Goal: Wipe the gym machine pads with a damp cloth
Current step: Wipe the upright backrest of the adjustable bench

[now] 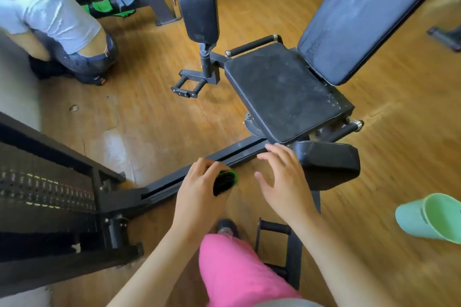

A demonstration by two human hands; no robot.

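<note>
The cloth [224, 182] is a dark wad with a bright green edge, bunched in the left hand [199, 189], whose grip is pressed together around it, fingers curled over the top; its long axis runs from lower left to upper right, green edge toward the machine. The wad sits above the black floor rail [199, 172] of the gym machine, just in front of the seat. The right hand [284, 182] is beside it, empty, grip spread with fingers fanned, its fingertips just short of the front edge of the seat pad [282, 92]. Four pads are visible: the flat seat pad, its long axis running from upper left to lower right; the back pad [369, 12], tilted up and away to the upper right, with pale streaks on its surface; one upright leg pad [198, 12] on a post to the left of the seat; and one leg pad [329, 162] below the seat's near corner, close to the right hand. One pale green bucket [434, 219] lies tipped on the wooden floor [154, 117] at the right. One pink trouser leg [239, 271] of the wearer fills the lower centre. A second person [55, 22] crouches at the upper left, near more green cloths [102, 6].
</note>
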